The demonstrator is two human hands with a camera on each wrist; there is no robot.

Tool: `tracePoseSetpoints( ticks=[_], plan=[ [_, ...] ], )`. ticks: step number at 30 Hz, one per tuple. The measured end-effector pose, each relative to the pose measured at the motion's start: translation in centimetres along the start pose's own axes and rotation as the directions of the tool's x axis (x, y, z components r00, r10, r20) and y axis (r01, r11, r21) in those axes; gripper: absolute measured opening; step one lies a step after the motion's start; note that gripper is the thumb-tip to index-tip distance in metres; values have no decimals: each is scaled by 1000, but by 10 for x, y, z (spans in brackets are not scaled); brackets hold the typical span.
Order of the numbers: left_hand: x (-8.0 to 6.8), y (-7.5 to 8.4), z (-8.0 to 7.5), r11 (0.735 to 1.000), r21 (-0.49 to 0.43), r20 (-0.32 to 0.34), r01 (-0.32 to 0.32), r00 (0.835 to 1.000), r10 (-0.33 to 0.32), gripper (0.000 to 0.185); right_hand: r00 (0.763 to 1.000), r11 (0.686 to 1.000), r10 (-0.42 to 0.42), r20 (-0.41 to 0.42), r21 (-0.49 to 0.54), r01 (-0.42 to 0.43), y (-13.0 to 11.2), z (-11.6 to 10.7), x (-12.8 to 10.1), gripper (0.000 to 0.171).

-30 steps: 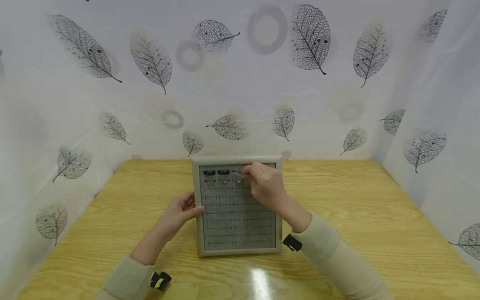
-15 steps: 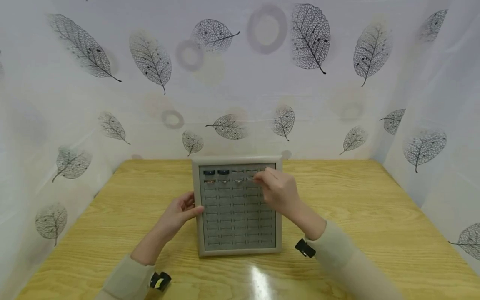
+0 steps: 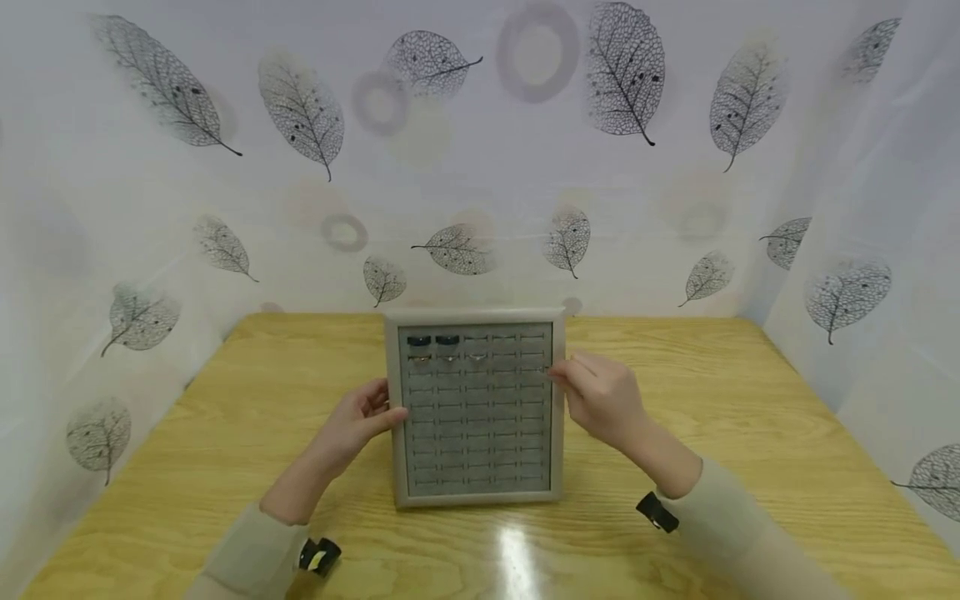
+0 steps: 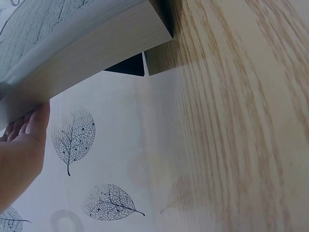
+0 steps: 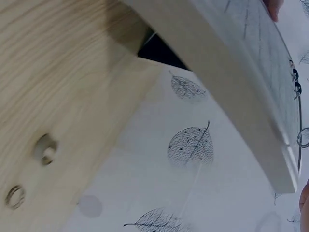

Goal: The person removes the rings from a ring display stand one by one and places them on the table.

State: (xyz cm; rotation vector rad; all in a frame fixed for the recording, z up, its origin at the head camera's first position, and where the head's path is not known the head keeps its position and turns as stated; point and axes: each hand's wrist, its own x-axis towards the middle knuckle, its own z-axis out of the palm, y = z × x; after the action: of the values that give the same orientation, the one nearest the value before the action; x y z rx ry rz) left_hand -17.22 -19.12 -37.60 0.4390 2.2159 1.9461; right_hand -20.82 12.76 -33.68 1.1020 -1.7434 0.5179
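A ring display board with a pale frame and grey slotted lining stands tilted back on the table. My left hand grips its left side, thumb on the front edge, the other fingers partly hidden behind. Two dark rings sit in the top row at the left. Below them, several slim rings occupy the second row. My right hand is at the board's right edge, pinching a small silver ring between thumb and fingertips. In the right wrist view only a sliver of that hand shows.
In the right wrist view, a wide ring and a thinner ring lie on the wooden table. A black support props the board from behind. A leaf-patterned curtain encloses the table's back and sides.
My right hand has moved right and slightly down from the top row to the board's right edge, carrying a ring. The third top slot now shows bare. My left hand has stayed in place.
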Motion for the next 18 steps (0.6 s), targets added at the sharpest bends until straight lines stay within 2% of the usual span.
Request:
tracePoseSetpoints(
  ticks=[9, 18],
  plan=[
    [1, 1, 0, 1000, 14, -2, -4, 1000, 4, 56, 999, 998, -9, 31, -54, 10, 11, -20, -24, 33],
    [1, 1, 1, 1000, 18, -7, 3, 1000, -2, 56, 995, 996, -32, 97, -77, 40, 18, -31, -47, 35]
  ],
)
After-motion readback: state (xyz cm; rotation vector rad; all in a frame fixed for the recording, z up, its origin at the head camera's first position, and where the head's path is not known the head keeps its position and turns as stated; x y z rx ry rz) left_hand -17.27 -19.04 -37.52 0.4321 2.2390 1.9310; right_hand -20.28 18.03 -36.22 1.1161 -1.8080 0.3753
